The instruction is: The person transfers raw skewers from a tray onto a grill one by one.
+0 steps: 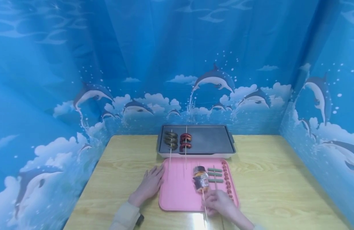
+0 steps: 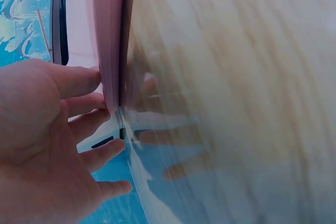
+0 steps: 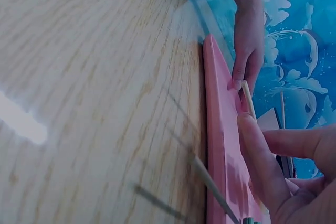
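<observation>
My right hand (image 1: 218, 200) pinches the wooden stick of a skewer (image 1: 201, 181) threaded with chunks that have dark silvery skin and orange edges. It is tilted over the right half of a pink tray (image 1: 177, 195); in the right wrist view the stick's end (image 3: 248, 99) pokes up from between thumb and fingers. My left hand (image 1: 150, 185) lies along the tray's left edge with fingers extended. From the left wrist view, its spread fingers (image 2: 86, 124) touch the tray's side. Beside the held skewer lie a skewer of green sticks (image 1: 215, 175) and a skewer of small reddish pieces (image 1: 227, 180).
Behind the tray stands a dark rectangular griddle (image 1: 211, 139) with a pale base. On its left part lie a skewer of dark greenish slices (image 1: 171, 140) and a skewer of red pieces (image 1: 185, 142), sticks reaching over the tray. A blue dolphin curtain (image 1: 154, 64) surrounds the wooden table (image 1: 266, 179).
</observation>
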Motion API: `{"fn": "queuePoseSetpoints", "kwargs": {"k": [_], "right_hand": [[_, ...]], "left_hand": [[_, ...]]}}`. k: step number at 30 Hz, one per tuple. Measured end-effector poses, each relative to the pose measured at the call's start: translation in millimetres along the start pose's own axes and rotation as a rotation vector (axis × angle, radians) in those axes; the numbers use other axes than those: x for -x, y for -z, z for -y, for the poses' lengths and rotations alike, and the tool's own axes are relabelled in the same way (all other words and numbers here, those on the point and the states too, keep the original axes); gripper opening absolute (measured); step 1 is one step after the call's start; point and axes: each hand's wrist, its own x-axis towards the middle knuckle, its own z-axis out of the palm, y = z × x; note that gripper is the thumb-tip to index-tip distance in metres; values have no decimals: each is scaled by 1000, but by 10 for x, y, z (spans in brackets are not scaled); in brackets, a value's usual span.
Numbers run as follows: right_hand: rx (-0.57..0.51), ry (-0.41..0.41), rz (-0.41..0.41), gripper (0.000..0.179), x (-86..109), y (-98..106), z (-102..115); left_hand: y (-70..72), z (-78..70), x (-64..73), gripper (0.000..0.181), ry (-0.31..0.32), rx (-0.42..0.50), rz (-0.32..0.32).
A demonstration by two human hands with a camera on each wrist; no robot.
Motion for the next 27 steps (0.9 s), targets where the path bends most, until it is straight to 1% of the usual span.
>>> {"fn": "queuePoseSetpoints", "kwargs": {"k": [6, 8, 13, 14, 16, 18, 20, 22, 27], "right_hand": [[5, 30, -3, 25, 85, 49, 70], [-2, 48, -10, 28, 100, 80, 108], [-12, 101, -17, 33, 84, 179, 209], [-6, 109, -16, 31, 68, 197, 229], [-22, 130, -10, 32, 27, 231, 267], [-13, 158, -16, 34, -31, 259, 304], [0, 174, -25, 30, -114, 290, 348], [13, 175, -42, 28, -201, 320, 387], [10, 126, -90, 24, -422, 387, 459]], "left_hand": [[13, 8, -9, 48, -8, -1, -11], [14, 9, -11, 48, -9, 2, -12], [-2, 16, -16, 48, -1, 4, -4], [-5, 15, -17, 48, 0, 7, -1], [-16, 15, -17, 49, 3, 11, -1], [-29, 16, -11, 49, 4, 8, 0], [-38, 27, -18, 49, 1, 3, -4], [-47, 33, -21, 49, 2, -4, -5], [-54, 31, -31, 50, -3, 1, -14]]}}
